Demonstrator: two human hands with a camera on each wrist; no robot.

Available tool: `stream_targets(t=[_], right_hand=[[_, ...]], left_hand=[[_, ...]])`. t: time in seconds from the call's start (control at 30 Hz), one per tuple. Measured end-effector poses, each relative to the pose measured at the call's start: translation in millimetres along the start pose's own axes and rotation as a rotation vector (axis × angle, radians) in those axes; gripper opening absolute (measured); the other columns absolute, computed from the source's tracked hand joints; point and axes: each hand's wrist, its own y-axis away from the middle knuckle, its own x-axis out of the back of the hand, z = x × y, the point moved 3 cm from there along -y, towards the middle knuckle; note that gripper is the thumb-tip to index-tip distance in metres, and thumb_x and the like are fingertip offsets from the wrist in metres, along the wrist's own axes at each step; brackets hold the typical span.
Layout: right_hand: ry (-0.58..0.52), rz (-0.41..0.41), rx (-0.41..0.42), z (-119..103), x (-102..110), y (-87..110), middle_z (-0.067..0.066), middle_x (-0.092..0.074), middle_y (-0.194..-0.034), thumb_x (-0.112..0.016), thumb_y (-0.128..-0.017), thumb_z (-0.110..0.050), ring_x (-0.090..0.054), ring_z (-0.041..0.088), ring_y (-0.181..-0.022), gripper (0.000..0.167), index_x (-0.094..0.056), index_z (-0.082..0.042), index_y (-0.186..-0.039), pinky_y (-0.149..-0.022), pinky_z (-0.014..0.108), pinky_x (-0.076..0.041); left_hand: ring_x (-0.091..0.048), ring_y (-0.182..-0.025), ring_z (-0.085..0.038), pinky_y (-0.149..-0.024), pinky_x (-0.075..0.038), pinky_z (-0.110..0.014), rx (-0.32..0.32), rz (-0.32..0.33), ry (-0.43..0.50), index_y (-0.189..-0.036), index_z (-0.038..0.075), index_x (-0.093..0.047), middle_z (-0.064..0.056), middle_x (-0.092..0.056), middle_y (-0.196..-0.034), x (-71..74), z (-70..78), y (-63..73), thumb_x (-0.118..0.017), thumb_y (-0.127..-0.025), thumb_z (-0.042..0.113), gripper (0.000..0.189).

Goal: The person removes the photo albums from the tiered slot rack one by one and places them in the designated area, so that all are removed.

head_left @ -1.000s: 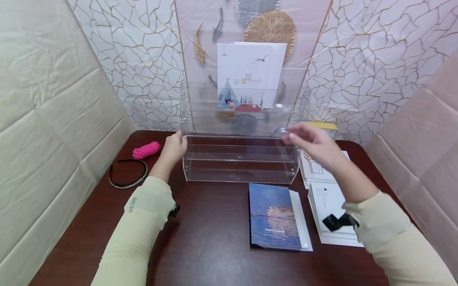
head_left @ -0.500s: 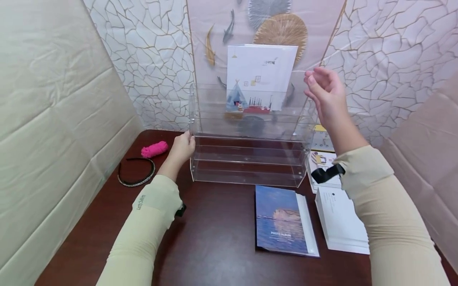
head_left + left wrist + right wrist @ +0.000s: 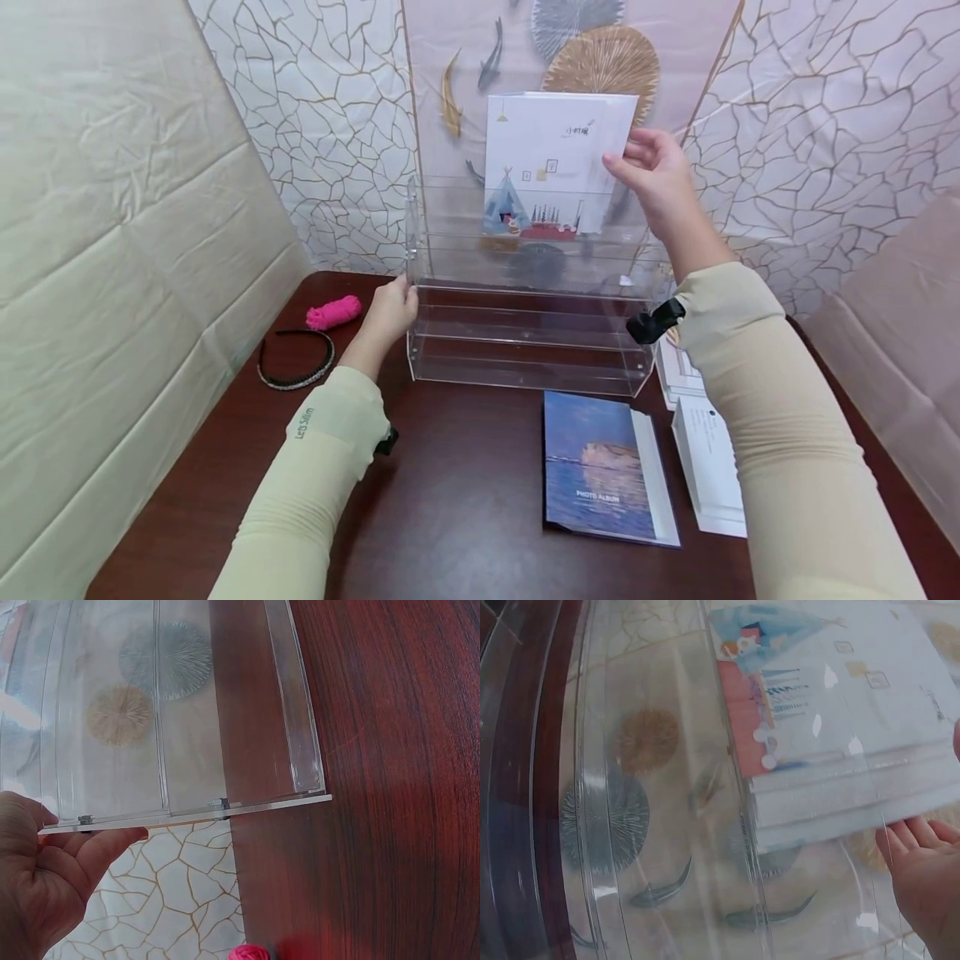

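Note:
A clear acrylic rack with several tiers stands on the table. My left hand grips its left side panel; in the left wrist view, the thumb and fingers of that hand lie on either side of the panel edge. A white book with a blue tent drawing stands upright in the top tier. My right hand pinches its right edge, thumb on the front cover and fingers behind. From the right wrist, the book shows its thick page edges, with fingers of the right hand against them.
A blue photo album lies in front of the rack. White books lie at the right, partly behind my right sleeve. Pink yarn and a dark headband are at the left. Fabric walls enclose the table.
My right hand has risen from the rack's right side and moved in to the white book's right edge. The left hand has stayed on the side panel. The head view has shifted slightly.

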Motion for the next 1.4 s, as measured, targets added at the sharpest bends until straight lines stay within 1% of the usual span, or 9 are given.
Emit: stream_targets(t=[0.1,0.23,0.33,0.43,0.57,0.77,1.07,1.23,1.4], right_hand=[[0.162,-0.027,-0.018,1.7,-7.2,-2.0,0.014,-0.053,-0.122,-0.074,-0.080,-0.010,-0.052,0.021,-0.109,0.063,-0.038,-0.001,-0.132,-0.091,0.028,-0.042],[0.434,-0.034,-0.013,3.5,-13.1,-3.1,0.011,-0.053,-0.121,-0.074,-0.081,-0.019,-0.052,0.019,-0.105,0.063,-0.037,-0.004,-0.130,-0.088,0.030,-0.042],[0.547,-0.035,0.012,4.9,-15.8,-3.2,0.010,-0.051,-0.121,-0.074,-0.081,-0.020,-0.051,0.020,-0.104,0.065,-0.033,-0.005,-0.130,-0.087,0.030,-0.042],[0.590,-0.035,0.027,6.8,-17.2,-2.9,0.007,-0.048,-0.120,-0.073,-0.081,-0.022,-0.049,0.020,-0.106,0.068,-0.030,-0.006,-0.131,-0.089,0.031,-0.042],[0.606,-0.035,0.035,9.9,-18.4,-2.9,0.009,-0.046,-0.125,-0.072,-0.082,-0.025,-0.047,0.022,-0.111,0.070,-0.027,-0.007,-0.132,-0.092,0.031,-0.040],[0.629,-0.008,0.089,10.3,-23.0,-4.6,0.010,-0.042,-0.129,-0.071,-0.083,-0.024,-0.041,0.015,-0.118,0.068,-0.024,-0.007,-0.128,-0.099,0.023,-0.032],[0.510,0.057,0.064,7.2,-23.3,-10.4,0.002,-0.053,-0.107,-0.076,-0.078,-0.015,-0.055,0.021,-0.104,0.057,-0.032,-0.012,-0.114,-0.088,0.031,-0.045],[0.445,0.048,0.122,3.2,-27.1,-15.4,0.000,-0.054,-0.100,-0.078,-0.075,-0.009,-0.056,0.020,-0.099,0.054,-0.035,-0.014,-0.108,-0.085,0.031,-0.046],[0.424,0.042,0.199,-7.9,-35.9,-21.4,0.001,-0.053,-0.099,-0.078,-0.074,-0.004,-0.054,0.016,-0.096,0.053,-0.037,-0.015,-0.105,-0.084,0.029,-0.045]], left_hand=[[-0.059,-0.089,-0.039,-0.081,-0.045,-0.048,-0.003,-0.002,0.003,-0.096,-0.007,-0.055,-0.027,-0.062,-0.092,-0.3,0.4,0.0,-0.043,-0.094,0.008,0.020],[-0.058,-0.087,-0.038,-0.080,-0.045,-0.048,0.008,-0.014,0.003,-0.096,-0.007,-0.055,-0.026,-0.062,-0.089,0.4,0.2,-0.5,-0.043,-0.095,0.008,0.020],[-0.058,-0.086,-0.037,-0.080,-0.046,-0.047,0.016,-0.019,0.000,-0.097,-0.008,-0.055,-0.026,-0.062,-0.089,1.6,1.0,-0.8,-0.043,-0.095,0.009,0.020],[-0.058,-0.087,-0.038,-0.081,-0.045,-0.047,0.018,-0.023,-0.002,-0.099,-0.008,-0.055,-0.027,-0.062,-0.091,2.2,2.3,-0.5,-0.043,-0.095,0.009,0.021],[-0.059,-0.089,-0.037,-0.082,-0.045,-0.047,0.027,-0.037,-0.004,-0.103,-0.009,-0.055,-0.027,-0.062,-0.094,1.9,2.4,1.0,-0.042,-0.096,0.009,0.024],[-0.059,-0.089,-0.038,-0.082,-0.045,-0.048,0.029,-0.041,-0.002,-0.103,-0.009,-0.055,-0.027,-0.062,-0.094,2.3,2.7,1.4,-0.042,-0.096,0.009,0.024],[-0.058,-0.088,-0.038,-0.081,-0.045,-0.047,0.018,-0.026,-0.002,-0.102,-0.008,-0.055,-0.026,-0.063,-0.091,-2.0,0.5,-1.5,-0.043,-0.095,0.010,0.023],[-0.056,-0.081,-0.036,-0.078,-0.046,-0.047,0.014,-0.026,-0.007,-0.095,-0.007,-0.054,-0.023,-0.060,-0.080,-2.8,0.2,0.3,-0.043,-0.095,0.009,0.020],[-0.055,-0.076,-0.035,-0.075,-0.046,-0.046,0.010,-0.012,-0.009,-0.089,-0.005,-0.053,-0.021,-0.058,-0.075,0.2,-0.5,-0.2,-0.044,-0.095,0.009,0.018]])
